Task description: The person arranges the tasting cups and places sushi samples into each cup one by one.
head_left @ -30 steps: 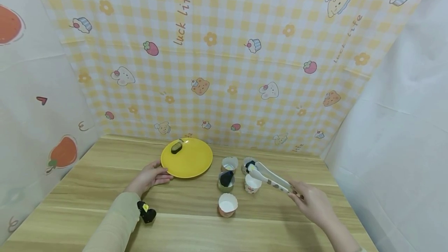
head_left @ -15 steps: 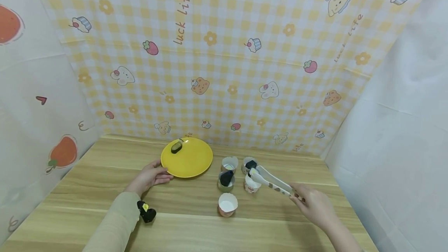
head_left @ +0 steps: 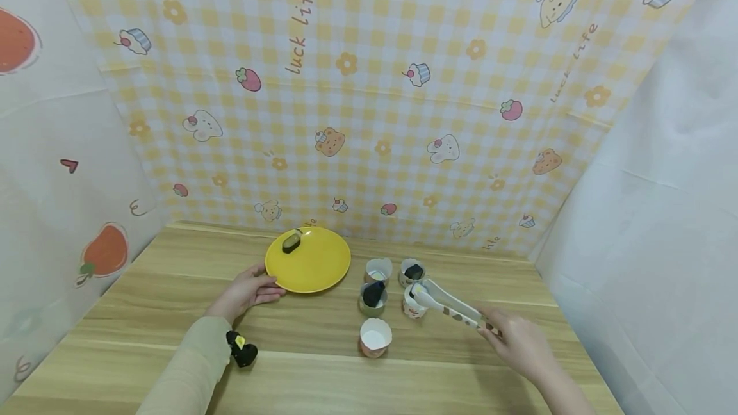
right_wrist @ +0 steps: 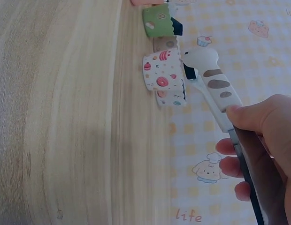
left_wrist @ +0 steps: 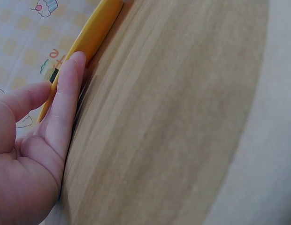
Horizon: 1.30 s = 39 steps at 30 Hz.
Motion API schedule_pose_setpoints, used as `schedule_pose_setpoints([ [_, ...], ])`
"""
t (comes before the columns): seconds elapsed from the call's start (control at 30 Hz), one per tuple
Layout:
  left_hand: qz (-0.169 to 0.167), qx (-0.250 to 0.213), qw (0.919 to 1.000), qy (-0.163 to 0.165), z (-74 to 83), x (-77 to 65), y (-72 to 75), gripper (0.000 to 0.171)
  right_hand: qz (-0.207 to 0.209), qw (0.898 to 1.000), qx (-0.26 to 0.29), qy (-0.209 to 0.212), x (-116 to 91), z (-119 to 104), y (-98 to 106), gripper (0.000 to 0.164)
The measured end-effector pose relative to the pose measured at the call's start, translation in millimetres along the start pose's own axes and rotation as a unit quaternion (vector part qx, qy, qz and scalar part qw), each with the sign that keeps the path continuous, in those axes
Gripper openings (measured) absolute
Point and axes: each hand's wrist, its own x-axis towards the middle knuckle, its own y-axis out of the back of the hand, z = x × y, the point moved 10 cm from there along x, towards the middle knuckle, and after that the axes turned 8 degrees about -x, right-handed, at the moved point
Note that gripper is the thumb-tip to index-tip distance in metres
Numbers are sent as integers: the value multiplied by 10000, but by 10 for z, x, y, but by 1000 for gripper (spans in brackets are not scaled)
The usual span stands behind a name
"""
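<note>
In the head view my left hand (head_left: 249,290) holds the near-left rim of a yellow plate (head_left: 314,271), thumb above and fingers along the underside. A small dark-edged sushi-like piece (head_left: 291,242) lies on the plate. My right hand (head_left: 516,341) grips white tongs with brown spots (head_left: 455,309). Between the tong tips is a black-and-white sushi-like piece (right_wrist: 190,73), right at the mouth of a white paper cup with red prints (right_wrist: 163,70). Behind it, another paper cup (head_left: 405,278) contains a dark piece (head_left: 414,272).
A green cup (head_left: 371,310) has a dark pointed piece (head_left: 373,294) in it. Behind stands a pale cup (head_left: 378,266); nearer is a pinkish cup (head_left: 375,343). A black piece with a yellow middle (head_left: 242,349) lies beside the left sleeve. A checked cloth (head_left: 380,107) hangs behind the table.
The tongs have shifted from the back right cup toward me to the white red-printed cup, with the black-and-white piece in their tips. My left hand and the plate stay put.
</note>
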Motion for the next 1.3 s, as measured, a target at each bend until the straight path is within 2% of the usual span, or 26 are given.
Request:
schedule_pose_setpoints([
  [0.43,30,62,10000,-6,28,6,-4,62,-150,9999,4,-43,20,12,-75,41],
  [0.9,-6,22,10000,-17,9,7,5,61,-551,9980,105,-275,18,22,-177,38],
  [1.3,17,-4,10000,-21,2,3,7,64,-594,9976,77,-355,13,38,-192,38],
])
